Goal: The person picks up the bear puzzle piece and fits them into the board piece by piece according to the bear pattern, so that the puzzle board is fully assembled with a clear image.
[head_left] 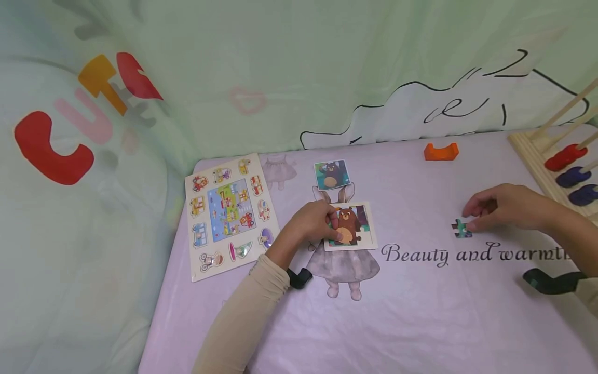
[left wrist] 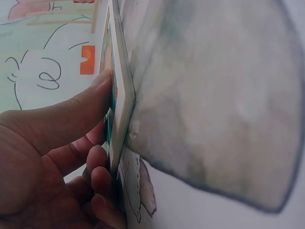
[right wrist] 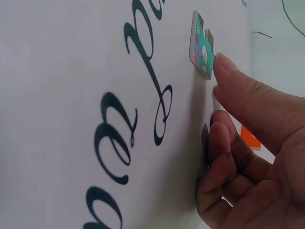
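A small wooden bear puzzle (head_left: 359,221) lies on the cloth, with a pale gap at its lower right. My left hand (head_left: 315,223) holds its left side: the thumb rests on the picture, and in the left wrist view the fingers curl along the edge. Farther right, a loose jigsaw piece (head_left: 461,228), teal with dark parts, lies face up. My right hand (head_left: 511,208) is beside it, thumb tip touching the piece (right wrist: 202,50) at its edge. The other fingers are bent and apart from it. Above the puzzle sits a bear picture card (head_left: 331,174).
A wooden peg board with vehicle pictures (head_left: 230,210) lies at the left. An orange arch-shaped block (head_left: 441,151) stands near the back edge. At the far right is a wooden frame with rods and coloured beads (head_left: 528,150). A printed curtain (head_left: 280,78) hangs behind.
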Demonstrator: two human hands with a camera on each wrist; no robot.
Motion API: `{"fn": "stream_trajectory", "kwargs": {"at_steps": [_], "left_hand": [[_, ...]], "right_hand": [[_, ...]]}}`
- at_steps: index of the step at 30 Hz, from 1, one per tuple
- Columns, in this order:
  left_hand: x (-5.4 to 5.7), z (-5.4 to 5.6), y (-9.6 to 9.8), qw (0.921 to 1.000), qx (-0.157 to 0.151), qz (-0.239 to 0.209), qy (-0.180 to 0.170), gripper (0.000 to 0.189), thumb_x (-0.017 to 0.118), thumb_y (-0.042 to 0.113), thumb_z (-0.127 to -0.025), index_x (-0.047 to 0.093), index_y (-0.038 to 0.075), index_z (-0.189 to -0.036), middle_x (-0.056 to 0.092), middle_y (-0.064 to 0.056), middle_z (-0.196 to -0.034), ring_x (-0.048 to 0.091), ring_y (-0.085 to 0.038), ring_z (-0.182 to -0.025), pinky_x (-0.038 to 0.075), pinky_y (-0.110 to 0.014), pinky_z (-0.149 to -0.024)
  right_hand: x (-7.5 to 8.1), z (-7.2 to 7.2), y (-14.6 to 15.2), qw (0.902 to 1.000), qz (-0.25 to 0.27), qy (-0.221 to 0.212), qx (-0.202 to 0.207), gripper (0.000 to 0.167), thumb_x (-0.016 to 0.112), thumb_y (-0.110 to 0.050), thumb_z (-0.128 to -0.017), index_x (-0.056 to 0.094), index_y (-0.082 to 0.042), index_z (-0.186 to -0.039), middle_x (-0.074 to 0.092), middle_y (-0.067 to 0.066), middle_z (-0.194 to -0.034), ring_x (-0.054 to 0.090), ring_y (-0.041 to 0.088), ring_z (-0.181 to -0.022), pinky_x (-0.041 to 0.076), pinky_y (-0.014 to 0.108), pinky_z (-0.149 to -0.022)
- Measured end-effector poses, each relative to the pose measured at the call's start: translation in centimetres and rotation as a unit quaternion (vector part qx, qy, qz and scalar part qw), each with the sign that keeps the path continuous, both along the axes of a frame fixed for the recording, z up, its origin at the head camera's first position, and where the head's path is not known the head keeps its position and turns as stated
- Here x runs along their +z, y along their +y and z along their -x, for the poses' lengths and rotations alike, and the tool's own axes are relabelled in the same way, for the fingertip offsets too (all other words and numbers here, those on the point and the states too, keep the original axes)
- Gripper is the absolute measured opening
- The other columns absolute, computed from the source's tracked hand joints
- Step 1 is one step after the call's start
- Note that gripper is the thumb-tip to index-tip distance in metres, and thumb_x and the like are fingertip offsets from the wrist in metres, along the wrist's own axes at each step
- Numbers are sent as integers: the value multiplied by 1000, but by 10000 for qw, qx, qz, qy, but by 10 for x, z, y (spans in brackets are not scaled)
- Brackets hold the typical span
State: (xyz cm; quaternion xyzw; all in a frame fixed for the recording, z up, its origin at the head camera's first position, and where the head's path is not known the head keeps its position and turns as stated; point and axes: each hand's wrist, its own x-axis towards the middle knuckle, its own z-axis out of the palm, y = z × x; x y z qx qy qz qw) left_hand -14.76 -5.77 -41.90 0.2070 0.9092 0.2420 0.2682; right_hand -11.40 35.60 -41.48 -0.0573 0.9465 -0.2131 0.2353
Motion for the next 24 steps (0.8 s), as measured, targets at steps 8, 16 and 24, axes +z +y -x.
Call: {"fn": "stream_trajectory", "kwargs": {"at_steps": [8, 16, 24], "left_hand": [[-2, 1, 0, 10000, -37, -5, 64, 22, 87, 28, -82, 68, 16, -82, 57, 2, -74, 51, -14, -73, 39, -24, -64], [-1, 1, 0, 10000, -41, -13, 69, 23, 88, 28, -81, 68, 16, -82, 57, 2, -74, 52, -14, -73, 38, -24, -64], [-2, 0, 1, 10000, 21, -22, 19, 23, 88, 27, -81, 68, 16, -81, 56, 2, -74, 51, -14, -72, 38, -25, -63]], "right_hand": [[-2, -1, -2, 10000, 81, 43, 33, 37, 89, -36, -77, 75, -16, -105, 58, 0, -89, 50, 16, -85, 41, 25, -67], [-5, -2, -5, 9997, 160, 76, 154, 38, 90, -31, -76, 74, -18, -108, 59, 2, -96, 50, 16, -86, 44, 25, -67], [-5, -3, -7, 9996, 139, 121, 233, 41, 90, -30, -75, 74, -19, -111, 59, 2, -100, 49, 15, -86, 42, 25, -67]]}}
